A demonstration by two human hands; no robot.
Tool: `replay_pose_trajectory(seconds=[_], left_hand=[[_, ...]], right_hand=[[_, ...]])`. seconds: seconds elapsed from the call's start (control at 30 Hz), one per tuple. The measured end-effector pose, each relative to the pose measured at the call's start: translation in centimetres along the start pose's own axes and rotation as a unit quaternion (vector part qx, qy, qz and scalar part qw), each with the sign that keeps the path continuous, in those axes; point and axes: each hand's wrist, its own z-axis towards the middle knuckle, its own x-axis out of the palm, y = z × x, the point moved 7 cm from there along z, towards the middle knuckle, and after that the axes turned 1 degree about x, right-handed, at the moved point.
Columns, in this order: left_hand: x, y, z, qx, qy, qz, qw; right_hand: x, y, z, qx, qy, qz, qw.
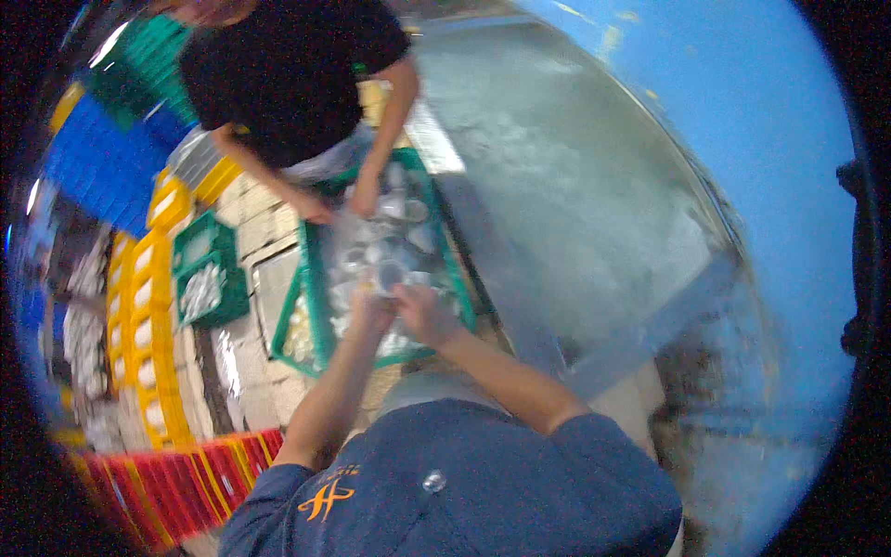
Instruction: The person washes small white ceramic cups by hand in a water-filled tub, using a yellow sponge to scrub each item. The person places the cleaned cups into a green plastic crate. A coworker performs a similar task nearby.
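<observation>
Motion blur obscures the pale small pieces (385,251) filling a green plastic crate (316,306); left hand (369,311) and right hand (422,311) reach in, grip state unclear.

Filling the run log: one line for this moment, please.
left hand and right hand: in green crate among pale pieces, grip unclear | co-worker's hands: far end

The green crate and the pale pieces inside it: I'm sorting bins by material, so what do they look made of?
The green crate looks like moulded plastic: uniform saturated colour, thick rim, slotted wall. The pale pieces look whitish to translucent with a soft sheen, perhaps plastic or wrapped in film; the blur leaves that open. The left hand and right hand meet over them.
</observation>
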Motion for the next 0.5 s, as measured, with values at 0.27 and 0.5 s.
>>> replay_pose_trajectory(seconds=[0.27,0.5], left_hand=[[-1.6,-1.7,-6.1,0.258,-0.090,0.701,0.658],[-11.4,-2.4,-7.7,0.121,0.045,0.894,0.429]], right_hand=[[-7.9,-9.4,-9.9,0.155,-0.028,-0.016,0.987],[-24.0,-23.0,-20.6,0.225,-0.209,-0.320,0.896]])
